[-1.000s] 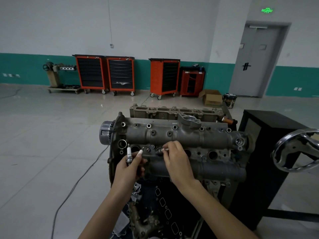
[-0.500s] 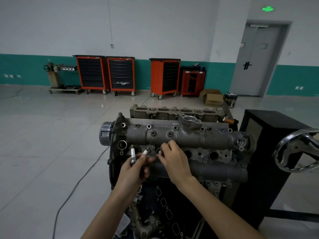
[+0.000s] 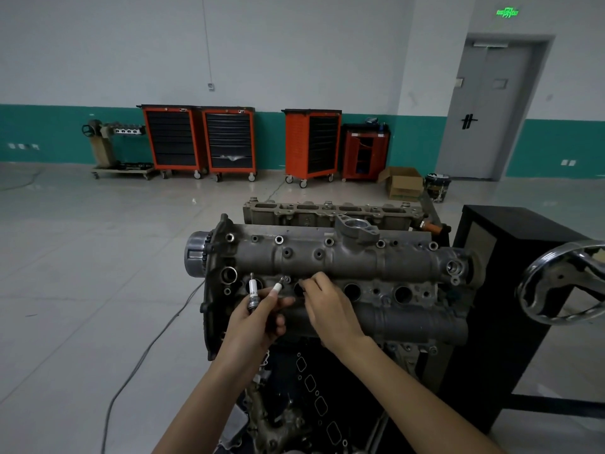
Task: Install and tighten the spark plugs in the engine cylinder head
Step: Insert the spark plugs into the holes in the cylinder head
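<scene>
The grey cylinder head [image 3: 360, 257] sits on an engine stand in front of me, with a row of spark plug wells along its near side. My left hand [image 3: 258, 319] holds two spark plugs: one upright [image 3: 252, 291] in front of the first well, and another [image 3: 277, 287] poking out between the fingers. My right hand [image 3: 330, 306] pinches its fingertips together at the mouth of the second well [image 3: 298, 290]. What it pinches is mostly hidden and looks like the tip of a plug. The two wells to the right [image 3: 352, 291] [image 3: 403, 294] are open and dark.
A chrome handwheel [image 3: 563, 286] sticks out at the right of the black stand cabinet [image 3: 510, 290]. Another cylinder head [image 3: 327, 211] lies behind. A cable [image 3: 147, 348] runs across the floor on the left. Orange tool carts [image 3: 229, 142] line the far wall.
My right hand's fingertips sank to the mouth of the second well, and the plug's white top no longer shows. My left hand drifted slightly right with its two plugs.
</scene>
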Demonstrator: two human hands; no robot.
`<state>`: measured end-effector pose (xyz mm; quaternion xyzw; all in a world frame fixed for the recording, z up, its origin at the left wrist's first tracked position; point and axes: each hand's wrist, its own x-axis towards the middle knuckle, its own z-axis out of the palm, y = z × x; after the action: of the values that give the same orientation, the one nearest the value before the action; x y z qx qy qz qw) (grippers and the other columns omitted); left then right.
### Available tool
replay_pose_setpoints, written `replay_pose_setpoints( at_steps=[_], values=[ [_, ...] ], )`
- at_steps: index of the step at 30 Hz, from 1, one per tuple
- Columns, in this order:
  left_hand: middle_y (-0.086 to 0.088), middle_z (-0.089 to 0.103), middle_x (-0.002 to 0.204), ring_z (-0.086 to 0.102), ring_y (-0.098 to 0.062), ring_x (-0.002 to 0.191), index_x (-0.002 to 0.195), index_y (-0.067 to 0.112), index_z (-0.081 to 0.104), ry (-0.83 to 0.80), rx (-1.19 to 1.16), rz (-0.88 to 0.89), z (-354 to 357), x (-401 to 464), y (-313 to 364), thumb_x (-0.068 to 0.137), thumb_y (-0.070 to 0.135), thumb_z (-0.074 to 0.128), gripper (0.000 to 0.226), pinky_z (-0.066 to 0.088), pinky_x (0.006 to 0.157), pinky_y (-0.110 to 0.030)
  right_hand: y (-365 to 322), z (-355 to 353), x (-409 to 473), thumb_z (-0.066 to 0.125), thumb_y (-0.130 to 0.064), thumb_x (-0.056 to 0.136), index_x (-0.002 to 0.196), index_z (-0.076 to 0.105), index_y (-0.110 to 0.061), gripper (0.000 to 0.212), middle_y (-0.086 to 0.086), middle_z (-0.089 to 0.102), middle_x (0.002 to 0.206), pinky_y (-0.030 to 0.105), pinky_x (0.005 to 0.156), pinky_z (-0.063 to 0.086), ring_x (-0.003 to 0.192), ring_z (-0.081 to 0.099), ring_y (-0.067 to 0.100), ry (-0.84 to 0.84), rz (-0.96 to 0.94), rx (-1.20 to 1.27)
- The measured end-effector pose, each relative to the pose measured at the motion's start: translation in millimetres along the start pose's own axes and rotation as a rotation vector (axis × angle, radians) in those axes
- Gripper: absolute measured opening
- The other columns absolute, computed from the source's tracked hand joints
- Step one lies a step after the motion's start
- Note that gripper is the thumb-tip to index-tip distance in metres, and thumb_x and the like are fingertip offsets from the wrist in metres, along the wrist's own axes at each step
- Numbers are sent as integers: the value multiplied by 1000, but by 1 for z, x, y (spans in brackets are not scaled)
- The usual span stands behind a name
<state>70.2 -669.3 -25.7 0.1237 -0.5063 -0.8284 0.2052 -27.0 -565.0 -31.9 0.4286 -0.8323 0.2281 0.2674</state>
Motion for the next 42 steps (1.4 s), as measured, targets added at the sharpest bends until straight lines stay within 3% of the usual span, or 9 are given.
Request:
replay_pose_setpoints(
  at_steps=[3,6,10,14,18,24,27,33,42],
  values=[
    [-11,70,81,51,-9,51,104,3,57,1,10,-2,1,-1,0,93,15,54,16,45,48,-21,2,1,-4,49,-5,90,115,55,-5,26,8,55,108,31,81,48,92,57,22,-11,67,139],
    [-11,71,82,53,-9,51,106,2,59,-18,9,-17,7,-3,-2,92,17,54,21,46,47,-20,-1,-8,-10,52,-8,89,92,62,-12,11,-2,58,92,14,72,44,80,56,6,172,286,453],
    [-10,71,88,57,-8,55,92,8,73,-96,-12,-58,26,-7,-8,81,26,59,25,47,50,-19,-5,-26,-10,52,-18,91,68,65,-21,27,-11,65,61,10,61,42,62,59,-3,-8,561,943],
    [-7,62,74,49,-8,53,83,9,76,-167,-45,-91,48,-7,-11,76,28,63,25,42,47,-19,4,-50,-16,51,-19,91,84,72,-16,21,-6,64,67,17,57,38,61,51,4,-103,767,1203],
    [-2,51,60,46,-8,50,78,10,73,-191,-23,-124,65,-7,-18,81,23,61,18,39,45,-19,10,-74,-32,52,-10,92,93,67,-6,15,-9,63,61,13,48,41,49,51,0,-92,647,1343],
    [-6,68,76,61,-12,63,92,6,66,-122,20,-202,78,-8,-29,92,21,54,20,52,57,-21,35,-79,-47,55,-10,90,85,67,-15,14,0,58,68,14,53,40,55,49,1,164,672,1093],
    [-4,64,68,61,-13,60,89,7,65,-37,63,-174,72,-7,-27,93,21,54,17,54,55,-23,50,-77,-48,58,-8,89,87,66,-16,11,-4,64,75,18,65,47,67,58,5,194,522,786],
    [8,31,46,26,-3,36,65,19,47,-77,119,-237,62,-9,-19,92,27,56,30,21,34,-15,49,-66,-35,61,-5,86,95,68,-1,11,8,65,86,18,77,46,82,62,16,191,136,360],
    [3,30,43,23,-7,30,72,11,48,-75,-14,-409,59,-7,-14,87,22,33,24,19,32,-8,52,-49,-44,63,-1,82,103,66,2,22,11,63,82,34,68,53,75,62,26,122,-23,37]
  ],
)
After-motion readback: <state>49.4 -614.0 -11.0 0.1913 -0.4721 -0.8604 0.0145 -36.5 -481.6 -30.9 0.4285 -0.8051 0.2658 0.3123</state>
